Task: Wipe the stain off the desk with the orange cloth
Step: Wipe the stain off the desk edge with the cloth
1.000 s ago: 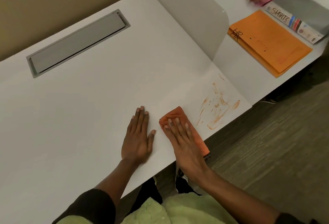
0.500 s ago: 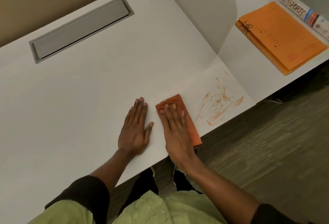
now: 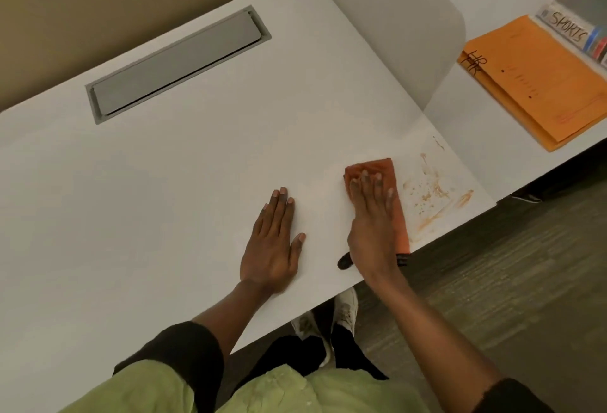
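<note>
orange cloth (image 3: 387, 179) nearer stain (image 3: 433, 195), lengthwise front-to-back

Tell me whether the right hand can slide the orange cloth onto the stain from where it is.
Probably yes. The right hand lies flat on the orange cloth, and the brownish-orange stain starts just beside the cloth's right edge, with only bare white desk between.
</note>
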Demonstrator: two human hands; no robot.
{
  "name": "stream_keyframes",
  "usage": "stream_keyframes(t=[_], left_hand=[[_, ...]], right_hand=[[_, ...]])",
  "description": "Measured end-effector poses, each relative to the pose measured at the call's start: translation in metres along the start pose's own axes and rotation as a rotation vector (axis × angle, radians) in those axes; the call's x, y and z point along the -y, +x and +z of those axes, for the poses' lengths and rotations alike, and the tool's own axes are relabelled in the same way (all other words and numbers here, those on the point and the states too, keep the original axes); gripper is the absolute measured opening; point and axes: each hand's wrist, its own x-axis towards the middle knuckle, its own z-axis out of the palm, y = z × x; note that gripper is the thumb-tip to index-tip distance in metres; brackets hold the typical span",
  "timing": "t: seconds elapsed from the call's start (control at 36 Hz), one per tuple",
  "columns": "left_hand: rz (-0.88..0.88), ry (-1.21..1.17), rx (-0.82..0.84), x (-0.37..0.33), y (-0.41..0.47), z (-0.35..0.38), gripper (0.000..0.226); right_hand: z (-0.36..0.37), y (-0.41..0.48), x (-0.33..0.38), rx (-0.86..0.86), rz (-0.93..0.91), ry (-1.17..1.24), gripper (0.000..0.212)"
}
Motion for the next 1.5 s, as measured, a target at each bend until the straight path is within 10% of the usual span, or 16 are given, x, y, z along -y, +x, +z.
stream_keyframes(t=[0.17,0.5,0.75,1.08,1.5], left_hand=[[-0.002,-0.027,0.007,0.001,0.000,0.001,0.073],[0.011,-0.023,0.036,0.003,-0.001,0.000,0.070],[0.036,-0.081,0.011,0.004,-0.003,0.000,0.062],[-0.003,-0.090,0.052,0.003,-0.003,-0.003,0.064],[0.075,-0.160,0.018,-0.009,0.019,-0.003,0.060]], right_hand=[[0.019,-0.089,0.023,0.113,-0.200,-0.051,0.095],[0.004,0.086,0.001,-0.021,-0.014,-0.010,0.077],[0.031,-0.084,0.043,0.165,-0.291,-0.024,0.099],[-0.001,0.082,0.007,0.027,0.007,-0.090,0.077],[0.027,-0.038,0.046,-0.035,0.001,-0.073,0.090]])
